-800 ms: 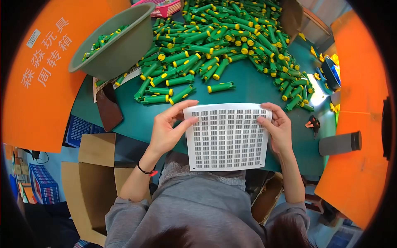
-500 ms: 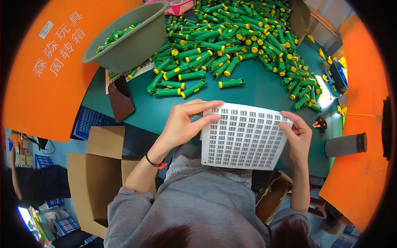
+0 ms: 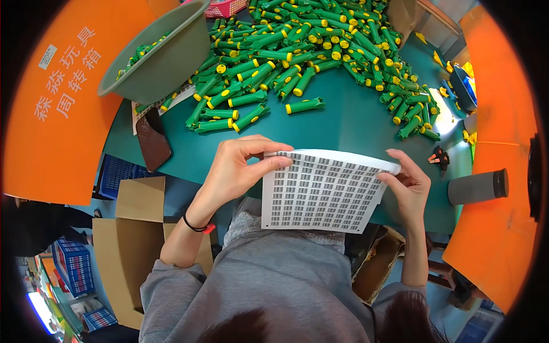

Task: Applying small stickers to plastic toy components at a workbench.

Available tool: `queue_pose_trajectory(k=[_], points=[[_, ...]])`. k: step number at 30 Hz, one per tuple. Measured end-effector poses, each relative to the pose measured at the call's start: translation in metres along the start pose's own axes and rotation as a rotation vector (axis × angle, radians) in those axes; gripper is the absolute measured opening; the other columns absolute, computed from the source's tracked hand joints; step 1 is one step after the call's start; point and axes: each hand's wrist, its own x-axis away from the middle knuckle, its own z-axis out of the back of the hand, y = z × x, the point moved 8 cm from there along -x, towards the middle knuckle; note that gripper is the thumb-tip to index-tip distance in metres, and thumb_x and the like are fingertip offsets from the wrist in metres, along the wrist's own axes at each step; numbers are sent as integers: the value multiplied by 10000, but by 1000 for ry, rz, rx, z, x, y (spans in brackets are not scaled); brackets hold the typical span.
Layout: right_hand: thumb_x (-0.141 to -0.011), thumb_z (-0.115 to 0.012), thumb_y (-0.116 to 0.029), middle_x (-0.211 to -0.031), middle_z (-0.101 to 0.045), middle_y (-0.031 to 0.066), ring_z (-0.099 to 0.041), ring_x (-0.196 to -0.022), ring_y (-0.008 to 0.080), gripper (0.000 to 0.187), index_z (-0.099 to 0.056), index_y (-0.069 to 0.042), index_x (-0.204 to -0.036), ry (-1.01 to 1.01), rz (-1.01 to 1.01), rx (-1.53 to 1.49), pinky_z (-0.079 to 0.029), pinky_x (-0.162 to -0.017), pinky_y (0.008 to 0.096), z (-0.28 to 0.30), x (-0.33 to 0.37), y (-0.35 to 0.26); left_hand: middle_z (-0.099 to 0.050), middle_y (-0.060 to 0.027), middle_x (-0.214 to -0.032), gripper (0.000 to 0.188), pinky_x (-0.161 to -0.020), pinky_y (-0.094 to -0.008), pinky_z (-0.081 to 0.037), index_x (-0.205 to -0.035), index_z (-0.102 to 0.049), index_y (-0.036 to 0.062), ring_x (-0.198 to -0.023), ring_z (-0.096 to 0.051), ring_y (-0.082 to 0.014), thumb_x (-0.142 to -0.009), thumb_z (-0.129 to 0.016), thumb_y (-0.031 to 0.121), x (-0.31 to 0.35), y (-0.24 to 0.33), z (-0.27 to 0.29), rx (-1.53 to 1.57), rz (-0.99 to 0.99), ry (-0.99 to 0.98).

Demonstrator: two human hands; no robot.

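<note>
Both my hands hold a white sheet of small barcode stickers (image 3: 323,191) over the near edge of the teal table (image 3: 354,128). My left hand (image 3: 237,168) grips its top left corner, thumb on the front. At the sheet's right edge, my right hand (image 3: 409,186) pinches it near the top corner. A big heap of green tubes with yellow caps (image 3: 297,48) covers the far part of the table. The closest single tube (image 3: 304,106) lies just beyond the sheet.
A grey-green basin (image 3: 163,57) with a few tubes stands at the back left, tilted. A dark brown flat object (image 3: 153,140) lies at the table's left edge. Orange bins (image 3: 54,103) flank both sides. Open cardboard boxes (image 3: 128,240) sit on the floor at left. A grey cylinder (image 3: 477,186) is at right.
The sheet has tipped toward me and dropped lower over the table edge. My left hand shifted onto its top left corner; my right hand slid to the top right edge.
</note>
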Motion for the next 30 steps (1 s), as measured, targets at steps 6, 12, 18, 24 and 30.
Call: queue_pose_trajectory(k=[6,12,18,24,30], points=[[-842,-728,43,-933,-709,36,-630,-786,68,198,-737,23,-1038,-44,50,197,-478,-676,202,-4,-5,-4,-730,-45,-920,130,-792,-249,-528,-966,-760,14,-860,-662,-93,-839,-770,38,-3,-13,-3,241,81,65],[-822,-770,-80,-924,-693,59,-614,-965,133,141,-757,-14,-946,-131,-34,479,-456,-841,287,-2,-14,12,-719,-12,-865,136,-681,-228,-473,-886,-745,18,-730,-584,-60,-833,-798,132,-5,-12,2,56,27,176],[-784,-788,-160,-1071,-696,50,-590,-1039,214,137,-751,-77,-886,-93,522,816,-287,-1147,473,-76,-26,-59,-668,11,-765,148,-645,-221,-446,-863,-738,30,-675,-530,-55,-810,-818,143,-10,-18,-19,143,20,310],[-794,-777,-131,-773,-688,43,-620,-839,205,114,-755,-47,-868,-320,420,686,-441,-964,393,-91,-47,-31,-665,-13,-793,151,-617,-208,-446,-888,-751,43,-677,-550,-70,-802,-827,141,-16,-28,-14,100,12,218],[-857,-756,-129,-932,-707,57,-645,-816,130,150,-760,-24,-964,-526,0,389,-512,-741,268,-101,-73,7,-626,4,-896,138,-636,-179,-444,-917,-764,37,-727,-563,-35,-820,-825,115,-19,-43,-15,190,54,141]])
